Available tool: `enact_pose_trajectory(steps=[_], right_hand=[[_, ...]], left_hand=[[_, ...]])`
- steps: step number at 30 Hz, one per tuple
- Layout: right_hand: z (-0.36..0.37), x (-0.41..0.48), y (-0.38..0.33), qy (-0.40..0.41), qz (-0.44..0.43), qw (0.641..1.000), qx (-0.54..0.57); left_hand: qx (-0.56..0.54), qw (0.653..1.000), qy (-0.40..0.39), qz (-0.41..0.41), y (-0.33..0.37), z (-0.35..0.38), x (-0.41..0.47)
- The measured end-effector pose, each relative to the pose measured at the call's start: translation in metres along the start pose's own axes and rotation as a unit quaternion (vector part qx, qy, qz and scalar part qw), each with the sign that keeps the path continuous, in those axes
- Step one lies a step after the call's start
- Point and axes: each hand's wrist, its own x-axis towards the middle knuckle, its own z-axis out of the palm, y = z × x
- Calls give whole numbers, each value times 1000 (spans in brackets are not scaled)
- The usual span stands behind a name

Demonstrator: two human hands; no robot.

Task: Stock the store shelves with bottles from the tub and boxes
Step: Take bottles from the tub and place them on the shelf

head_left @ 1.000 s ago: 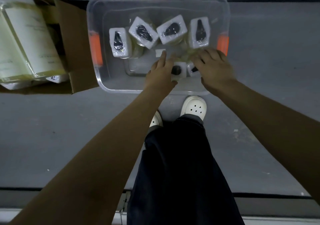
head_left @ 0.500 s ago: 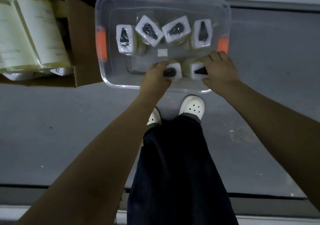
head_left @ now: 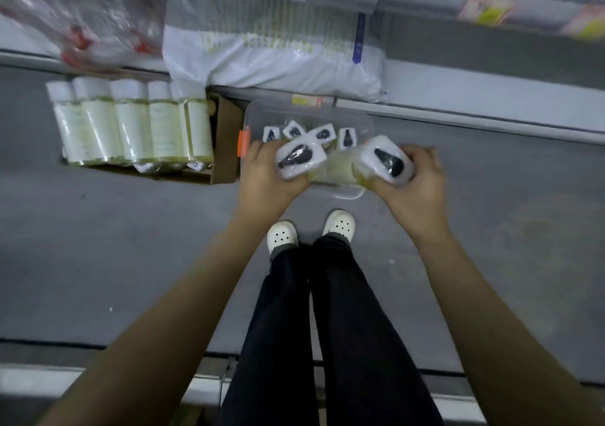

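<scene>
Left hand: fingers curled tight round a white-capped bottle, with the cap's black-marked top turned up toward the camera. Right hand: clamped the same way on a second bottle, tilted slightly right. Both bottles have pale yellow bodies and are held side by side, raised over the near half of the clear plastic tub. Whether the two bodies touch cannot be told.

Four more bottles stand upright in a row along the tub's far wall. The tub sits on the grey floor with an orange latch on its left end. Its far side lies against the foot of the shelf unit.

Just left of the tub is an open cardboard box. It holds a shrink-wrapped pack of bottles lying flat, white caps pointing far. A white plastic bag lies on the lowest shelf, far of the tub. The person's white clogs stand just near of the tub.
</scene>
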Motion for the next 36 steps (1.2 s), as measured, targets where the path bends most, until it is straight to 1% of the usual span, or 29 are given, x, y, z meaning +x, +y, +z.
enact_pose_trajectory(steps=[4, 7, 9, 13, 15, 17, 20, 23, 25, 28, 32, 36], right_hand=[[-84, -56, -111, 50, -62, 992, 95], [-136, -85, -178, 78, -110, 970, 203], [-165, -95, -213, 73, -146, 953, 255], [-222, -106, -269, 59, -205, 920, 328], [-249, -108, -287, 49, -240, 904, 350], [-277, -110, -303, 39, -289, 882, 370], [-315, -109, -324, 29, -337, 860, 383], [-354, -104, -339, 11, -356, 833, 425], [-383, -102, -347, -2, -365, 812, 455], [-424, -101, -356, -26, -377, 790, 483], [-463, -102, -370, -60, -415, 785, 456], [-493, -96, -388, -59, -432, 783, 444]], left_hand=[[-33, 994, 53, 89, 100, -93, -47], [-94, 983, 99, 124, 165, -149, -70], [-115, 972, 137, 152, 207, -179, -78], [-59, 944, 203, 252, 284, -227, -92], [-46, 937, 218, 269, 314, -241, -95], [-72, 929, 232, 277, 342, -252, -101], [-185, 919, 211, 278, 385, -257, -111], [-285, 899, 198, 269, 430, -251, -121], [-306, 889, 204, 273, 460, -245, -124], [-322, 872, 210, 302, 499, -240, -126], [-366, 844, 204, 336, 538, -236, -132], [-397, 823, 200, 354, 568, -240, -131]])
